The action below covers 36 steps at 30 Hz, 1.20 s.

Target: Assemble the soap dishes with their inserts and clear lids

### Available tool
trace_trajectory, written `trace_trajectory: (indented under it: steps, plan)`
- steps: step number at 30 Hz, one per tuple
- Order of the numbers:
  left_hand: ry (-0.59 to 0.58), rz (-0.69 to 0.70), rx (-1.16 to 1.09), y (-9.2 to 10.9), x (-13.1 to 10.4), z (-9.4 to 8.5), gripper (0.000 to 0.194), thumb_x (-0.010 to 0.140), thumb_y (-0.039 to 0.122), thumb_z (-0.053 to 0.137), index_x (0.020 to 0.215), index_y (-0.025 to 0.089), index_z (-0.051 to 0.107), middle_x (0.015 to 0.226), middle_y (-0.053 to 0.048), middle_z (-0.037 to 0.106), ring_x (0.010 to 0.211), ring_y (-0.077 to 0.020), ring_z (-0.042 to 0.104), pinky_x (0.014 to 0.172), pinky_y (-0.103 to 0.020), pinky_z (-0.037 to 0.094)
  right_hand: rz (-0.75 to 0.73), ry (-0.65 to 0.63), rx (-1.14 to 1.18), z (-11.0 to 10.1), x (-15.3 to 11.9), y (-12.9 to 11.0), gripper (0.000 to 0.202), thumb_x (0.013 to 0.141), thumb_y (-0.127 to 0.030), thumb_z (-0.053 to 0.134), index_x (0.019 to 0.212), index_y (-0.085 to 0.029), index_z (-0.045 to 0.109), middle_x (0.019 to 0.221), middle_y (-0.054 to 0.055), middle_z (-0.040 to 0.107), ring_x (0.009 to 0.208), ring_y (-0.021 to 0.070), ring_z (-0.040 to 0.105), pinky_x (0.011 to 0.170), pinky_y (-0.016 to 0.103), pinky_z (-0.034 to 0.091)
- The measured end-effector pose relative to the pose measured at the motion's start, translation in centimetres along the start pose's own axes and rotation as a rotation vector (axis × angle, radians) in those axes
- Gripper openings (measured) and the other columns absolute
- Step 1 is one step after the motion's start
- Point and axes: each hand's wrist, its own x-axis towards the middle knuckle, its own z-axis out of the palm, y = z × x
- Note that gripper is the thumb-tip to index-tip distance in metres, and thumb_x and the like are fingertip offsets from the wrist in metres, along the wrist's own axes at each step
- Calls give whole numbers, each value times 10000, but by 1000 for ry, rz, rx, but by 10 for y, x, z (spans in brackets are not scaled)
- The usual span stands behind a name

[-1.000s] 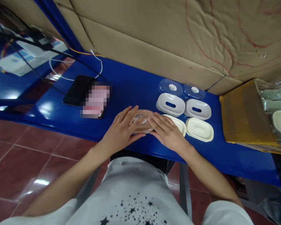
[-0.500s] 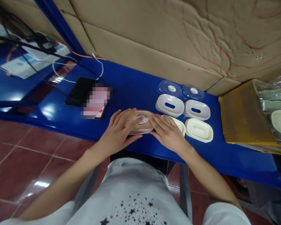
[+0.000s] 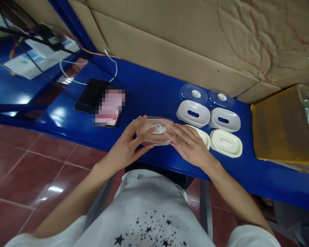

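An oval, pinkish-brown soap box (image 3: 154,137) with a clear lid and a round sticker lies on the blue table in front of me. My left hand (image 3: 130,142) grips its left end, thumb along the near side and a finger reaching over the lid toward the sticker. At the other end, my right hand (image 3: 192,144) presses its fingers on the lid's edge, its thumb low at the near side. Partly behind my right hand is a cream tray (image 3: 205,137); a second cream tray (image 3: 226,143) lies to its right.
Behind the trays stand two white slotted shells (image 3: 193,121) (image 3: 226,127), with two clear lids (image 3: 190,93) (image 3: 222,97) farther back. A taped carton (image 3: 275,127) stands right. A phone (image 3: 110,106), a black flat object (image 3: 89,94) and cables are left. Cardboard (image 3: 170,44) lines the back.
The view has shifted slightly, so the table things sit farther right. My left fingers show more of the lid and sticker; both hands stay on the soap box.
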Motion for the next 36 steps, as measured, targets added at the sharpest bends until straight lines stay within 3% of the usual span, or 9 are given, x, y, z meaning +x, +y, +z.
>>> trace_trajectory:
  steps: [8, 15, 20, 25, 32, 36]
  plan:
    - [5, -25, -49, -5, -10, 0, 833, 1026, 240, 739, 1723, 389, 307, 1758, -156, 345, 1609, -406, 402, 1242, -654, 476, 23, -50, 57, 4, 1, -1, 629, 1101, -230, 574, 1702, -278, 394, 1592, 114, 630, 1506, 299, 563, 1232, 531, 505]
    - [83, -108, -122, -12, -11, 3, 845, 951, 424, 837, 1673, 348, 404, 1784, -175, 262, 1583, -422, 442, 1192, -602, 545, 80, -112, 74, 1, 3, -2, 637, 1107, -232, 539, 1715, -313, 369, 1651, 89, 573, 1543, 306, 519, 1256, 544, 484]
    - [69, -124, -153, -10, -12, 1, 787, 969, 497, 806, 1643, 301, 450, 1696, -174, 459, 1506, -352, 560, 1217, -584, 524, 68, -84, 61, 2, 3, 0, 562, 1115, -297, 556, 1667, -293, 451, 1631, 92, 594, 1540, 308, 518, 1241, 553, 486]
    - [139, -157, -166, -8, -11, -1, 738, 940, 509, 836, 1575, 284, 535, 1574, -146, 603, 1427, -317, 635, 1193, -549, 553, 15, -16, 53, 0, 4, -1, 445, 1112, -276, 569, 1553, -213, 574, 1543, 125, 667, 1486, 294, 569, 1211, 501, 507]
    - [173, -139, -162, -8, -12, 2, 671, 920, 476, 860, 1505, 281, 597, 1531, -139, 620, 1396, -306, 652, 1168, -524, 581, 62, -84, 55, 1, 3, -1, 514, 1111, -269, 557, 1621, -309, 505, 1582, 73, 639, 1512, 300, 543, 1225, 539, 495]
    - [189, -121, -155, -9, -14, 4, 646, 909, 480, 867, 1473, 283, 620, 1532, -138, 610, 1387, -308, 656, 1146, -518, 600, 42, -76, 64, 0, 2, -1, 541, 1110, -252, 552, 1643, -299, 469, 1586, 81, 634, 1522, 302, 533, 1227, 542, 495]
